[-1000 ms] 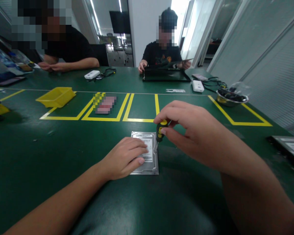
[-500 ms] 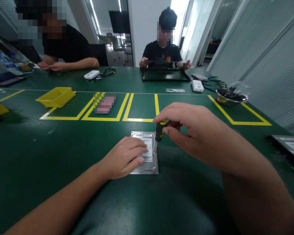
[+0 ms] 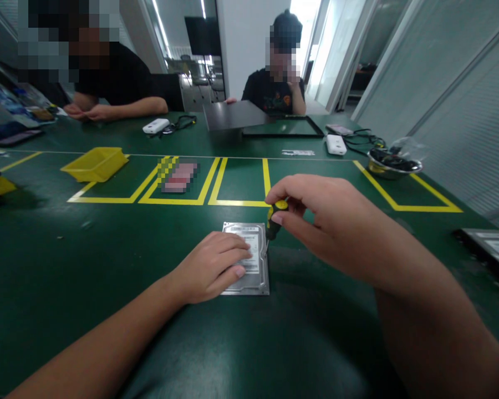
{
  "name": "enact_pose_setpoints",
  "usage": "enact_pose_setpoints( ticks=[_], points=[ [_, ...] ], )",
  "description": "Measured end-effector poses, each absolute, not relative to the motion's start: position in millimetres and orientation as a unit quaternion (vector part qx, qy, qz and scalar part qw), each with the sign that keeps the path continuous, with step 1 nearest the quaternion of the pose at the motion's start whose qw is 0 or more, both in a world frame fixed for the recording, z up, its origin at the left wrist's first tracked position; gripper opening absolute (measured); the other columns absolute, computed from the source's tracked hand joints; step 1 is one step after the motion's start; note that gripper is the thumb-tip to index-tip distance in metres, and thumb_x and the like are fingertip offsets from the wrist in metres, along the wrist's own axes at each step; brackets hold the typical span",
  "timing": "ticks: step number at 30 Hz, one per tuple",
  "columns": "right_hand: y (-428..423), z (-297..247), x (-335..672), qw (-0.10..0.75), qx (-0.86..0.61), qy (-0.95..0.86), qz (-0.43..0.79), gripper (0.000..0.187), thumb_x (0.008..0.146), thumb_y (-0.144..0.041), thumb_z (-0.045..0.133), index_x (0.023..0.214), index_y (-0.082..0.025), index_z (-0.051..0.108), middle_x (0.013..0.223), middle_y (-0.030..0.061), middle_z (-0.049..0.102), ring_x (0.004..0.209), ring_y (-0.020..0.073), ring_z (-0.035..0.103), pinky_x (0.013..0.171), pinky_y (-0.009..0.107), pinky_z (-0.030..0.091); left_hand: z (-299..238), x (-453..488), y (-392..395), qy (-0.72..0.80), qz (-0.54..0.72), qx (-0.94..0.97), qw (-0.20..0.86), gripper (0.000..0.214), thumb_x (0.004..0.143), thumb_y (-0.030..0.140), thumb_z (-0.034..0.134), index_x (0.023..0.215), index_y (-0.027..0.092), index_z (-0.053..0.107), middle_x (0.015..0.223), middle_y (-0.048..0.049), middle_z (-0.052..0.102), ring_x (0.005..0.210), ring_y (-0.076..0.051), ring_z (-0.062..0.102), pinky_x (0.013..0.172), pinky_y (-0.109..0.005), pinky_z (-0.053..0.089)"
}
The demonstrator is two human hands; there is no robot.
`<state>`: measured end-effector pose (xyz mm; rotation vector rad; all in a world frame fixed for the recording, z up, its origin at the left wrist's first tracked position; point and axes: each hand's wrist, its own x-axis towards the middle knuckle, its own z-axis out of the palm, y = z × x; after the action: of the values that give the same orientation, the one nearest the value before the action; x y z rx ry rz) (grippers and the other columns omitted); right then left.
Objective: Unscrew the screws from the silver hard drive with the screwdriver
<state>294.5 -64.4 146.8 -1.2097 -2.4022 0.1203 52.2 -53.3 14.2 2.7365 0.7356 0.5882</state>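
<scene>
A silver hard drive (image 3: 253,284) with a white label lies flat on the green table in front of me. My left hand (image 3: 216,269) rests on its left half, fingers stretched over the label and hiding part of it. In my right hand (image 3: 326,224) is a small black-and-yellow screwdriver (image 3: 271,226), gripped by the handle between thumb and fingers. The screwdriver stands nearly upright, its thin shaft reaching down to the drive's right edge. Whether the tip sits in a screw is too small to tell.
A yellow bin (image 3: 97,165) and a pixelated pinkish item (image 3: 181,178) lie by yellow tape outlines. Right are a metal bowl of cables (image 3: 393,166) and another drive (image 3: 493,252). Opposite, one person holds a dark panel (image 3: 235,116) beside a black frame (image 3: 316,128); another leans at left.
My right hand and the screwdriver have shifted very slightly right; my left hand stays put. The person opposite has swung the dark panel to the left and raised one hand to the face.
</scene>
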Motion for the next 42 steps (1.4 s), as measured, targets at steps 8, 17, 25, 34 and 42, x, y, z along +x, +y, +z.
enact_pose_setpoints(
  ticks=[8,17,25,34,42],
  points=[
    [-63,150,303,0.216,-0.382,-0.896,0.066,0.031,0.085,-0.006,0.046,0.102,-0.018,0.069,0.103,0.0042,0.069,0.096,0.0187,0.06,0.085,0.03,0.044,13,52,-53,0.252,0.203,0.938,0.124,0.03,0.099,0.031,0.045,0.121,0.019,0.062,0.125,-0.009,0.064,0.119,-0.024,0.055,0.103,-0.042,0.037],
    [-64,149,303,0.234,-0.346,-0.903,0.097,0.02,0.084,-0.011,0.056,0.098,-0.02,0.069,0.096,-0.002,0.069,0.088,0.0128,0.061,0.081,0.025,0.043,15,52,-53,0.251,0.208,0.938,0.119,0.03,0.099,0.03,0.044,0.12,0.019,0.062,0.124,-0.0089,0.064,0.118,-0.024,0.056,0.102,-0.041,0.039],
    [-63,146,297,0.241,-0.38,-0.89,0.071,0.017,0.086,-0.012,0.06,0.097,-0.02,0.07,0.097,0.0013,0.066,0.091,0.0151,0.06,0.081,0.027,0.044,14,52,-53,0.255,0.199,0.938,0.126,0.03,0.099,0.03,0.046,0.121,0.019,0.062,0.125,-0.008,0.063,0.12,-0.024,0.055,0.104,-0.042,0.037],
    [-64,145,298,0.254,-0.4,-0.879,0.041,0.021,0.084,-0.016,0.064,0.104,-0.02,0.068,0.095,-0.0002,0.07,0.079,0.0149,0.061,0.076,0.028,0.045,15,52,-54,0.255,0.198,0.938,0.124,0.031,0.099,0.031,0.045,0.122,0.019,0.062,0.126,-0.0092,0.063,0.12,-0.025,0.055,0.104,-0.043,0.038],
    [-66,145,293,0.249,-0.407,-0.876,0.061,0.016,0.086,-0.017,0.062,0.1,-0.019,0.068,0.094,0.0024,0.065,0.081,0.015,0.058,0.074,0.027,0.044,15,53,-53,0.256,0.199,0.938,0.121,0.031,0.099,0.03,0.045,0.121,0.019,0.062,0.125,-0.0088,0.064,0.119,-0.024,0.056,0.103,-0.042,0.038]
  ],
)
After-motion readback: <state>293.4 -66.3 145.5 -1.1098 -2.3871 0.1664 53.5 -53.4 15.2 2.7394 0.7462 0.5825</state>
